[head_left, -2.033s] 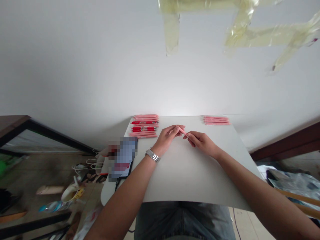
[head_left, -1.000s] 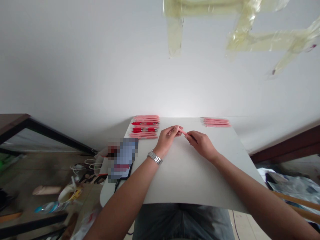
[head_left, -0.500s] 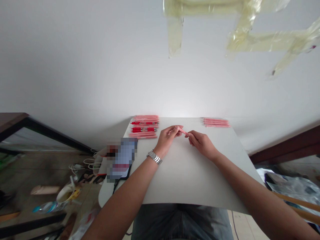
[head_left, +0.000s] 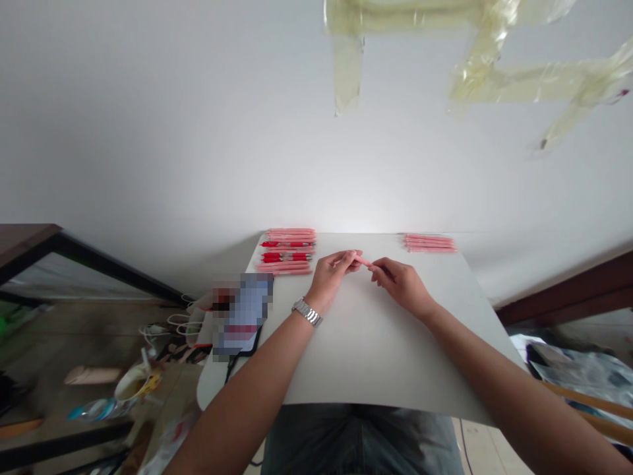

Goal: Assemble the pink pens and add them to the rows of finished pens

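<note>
A pink pen (head_left: 363, 261) is held over the middle of the white table (head_left: 380, 343), slanting down to the right. My left hand (head_left: 336, 269), below a silver wristwatch, is closed round its left end. The fingers of my right hand (head_left: 393, 277) pinch the other end. At the table's back left lies a row of pink pens (head_left: 284, 267), with several red pens (head_left: 287, 256) among them. A smaller group of pink pens (head_left: 430, 243) lies at the back right, beyond my right hand.
A phone (head_left: 242, 316) with a blurred screen and a cable lies at the table's left edge. The white wall (head_left: 198, 132) rises behind the table. On the floor at left are a bottle (head_left: 93, 410) and a cup (head_left: 131, 384). Plastic bags (head_left: 588, 373) are at the right.
Both hands stay almost in place with the pen between them. The whole view has shifted very slightly.
</note>
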Demonstrator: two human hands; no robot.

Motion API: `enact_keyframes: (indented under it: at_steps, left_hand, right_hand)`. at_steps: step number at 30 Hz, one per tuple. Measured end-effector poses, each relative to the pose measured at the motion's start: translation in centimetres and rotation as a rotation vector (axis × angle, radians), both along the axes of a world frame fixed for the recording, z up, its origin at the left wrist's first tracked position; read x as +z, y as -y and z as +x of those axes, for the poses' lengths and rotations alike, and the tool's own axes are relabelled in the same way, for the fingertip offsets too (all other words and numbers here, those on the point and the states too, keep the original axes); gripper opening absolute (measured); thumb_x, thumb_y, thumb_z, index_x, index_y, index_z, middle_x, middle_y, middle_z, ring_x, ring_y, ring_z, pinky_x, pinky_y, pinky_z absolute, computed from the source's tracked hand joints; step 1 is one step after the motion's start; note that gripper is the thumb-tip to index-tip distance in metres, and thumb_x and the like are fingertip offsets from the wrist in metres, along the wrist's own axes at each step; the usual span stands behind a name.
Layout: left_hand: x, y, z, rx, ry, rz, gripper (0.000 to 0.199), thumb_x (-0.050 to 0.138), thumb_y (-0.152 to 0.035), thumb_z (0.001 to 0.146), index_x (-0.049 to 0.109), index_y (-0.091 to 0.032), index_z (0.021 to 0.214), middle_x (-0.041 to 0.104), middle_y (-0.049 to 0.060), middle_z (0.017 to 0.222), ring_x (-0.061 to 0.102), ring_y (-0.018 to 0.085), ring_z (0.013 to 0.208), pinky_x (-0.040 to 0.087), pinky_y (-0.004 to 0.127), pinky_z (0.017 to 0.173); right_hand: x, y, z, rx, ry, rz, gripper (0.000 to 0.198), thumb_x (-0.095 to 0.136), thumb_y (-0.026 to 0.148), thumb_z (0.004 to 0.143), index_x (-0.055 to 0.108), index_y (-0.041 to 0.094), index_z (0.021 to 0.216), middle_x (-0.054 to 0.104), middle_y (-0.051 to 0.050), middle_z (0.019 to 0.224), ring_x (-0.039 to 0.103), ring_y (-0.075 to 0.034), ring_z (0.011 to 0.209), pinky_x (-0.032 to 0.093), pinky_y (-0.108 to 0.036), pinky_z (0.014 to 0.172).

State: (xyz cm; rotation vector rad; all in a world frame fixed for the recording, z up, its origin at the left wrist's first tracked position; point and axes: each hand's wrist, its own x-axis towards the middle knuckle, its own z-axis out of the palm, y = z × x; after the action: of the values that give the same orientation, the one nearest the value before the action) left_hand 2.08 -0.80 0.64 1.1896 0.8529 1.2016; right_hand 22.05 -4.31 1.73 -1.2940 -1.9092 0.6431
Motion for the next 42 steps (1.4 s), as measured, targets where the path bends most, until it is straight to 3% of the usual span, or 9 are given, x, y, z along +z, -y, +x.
enact_keyframes:
  at_steps: [8,17,28,35,42]
  left_hand:
    - [-0.3,-0.1,0.0,0.008,0.034,-0.019,0.041,0.075,-0.052,0.087,0.082,-0.015,0.104,0.077,0.013,0.111,0.07,0.018,0.09,0.058,0.04,0.096]
    - [-0.1,-0.1,0.0,-0.136,0.111,-0.01,0.032,0.077,-0.043,0.088,0.079,-0.017,0.107,0.072,0.011,0.125,0.07,0.02,0.103,0.053,0.043,0.106]
    - [-0.1,0.0,0.0,-0.123,0.132,-0.023,0.032,0.079,-0.043,0.085,0.079,-0.016,0.102,0.074,0.012,0.121,0.072,0.022,0.103,0.054,0.044,0.106]
    - [-0.2,-0.1,-0.1,-0.123,0.098,-0.033,0.037,0.078,-0.045,0.086,0.078,-0.014,0.107,0.077,0.011,0.106,0.073,0.022,0.1,0.055,0.043,0.105]
    - [-0.2,-0.1,0.0,-0.098,0.123,-0.023,0.033,0.078,-0.043,0.087,0.078,-0.017,0.105,0.076,0.009,0.107,0.072,0.02,0.098,0.056,0.041,0.102]
  right_hand:
    - [-0.3,-0.2,-0.1,-0.031,0.003,0.059,0.034,0.051,0.053,0.102,0.065,0.022,0.099,0.073,-0.004,0.08,0.062,-0.017,0.068,0.047,-0.03,0.066]
    - [-0.6,-0.3,0.2,-0.042,-0.011,0.051,0.035,0.051,0.053,0.102,0.065,0.021,0.1,0.07,-0.005,0.08,0.06,-0.018,0.069,0.046,-0.031,0.065]
    - [-0.8,-0.5,0.3,-0.068,0.023,0.076,0.032,0.054,0.05,0.101,0.066,0.021,0.101,0.07,-0.005,0.082,0.059,-0.017,0.069,0.046,-0.03,0.067]
    - [-1.3,-0.8,0.4,-0.122,0.054,0.159,0.024,0.062,0.046,0.097,0.064,0.021,0.097,0.063,-0.001,0.075,0.053,-0.015,0.064,0.043,-0.027,0.063]
    - [-1.2,-0.6,0.4,-0.059,0.055,0.114,0.024,0.064,0.043,0.095,0.064,0.022,0.106,0.068,-0.003,0.085,0.059,-0.016,0.07,0.047,-0.028,0.067]
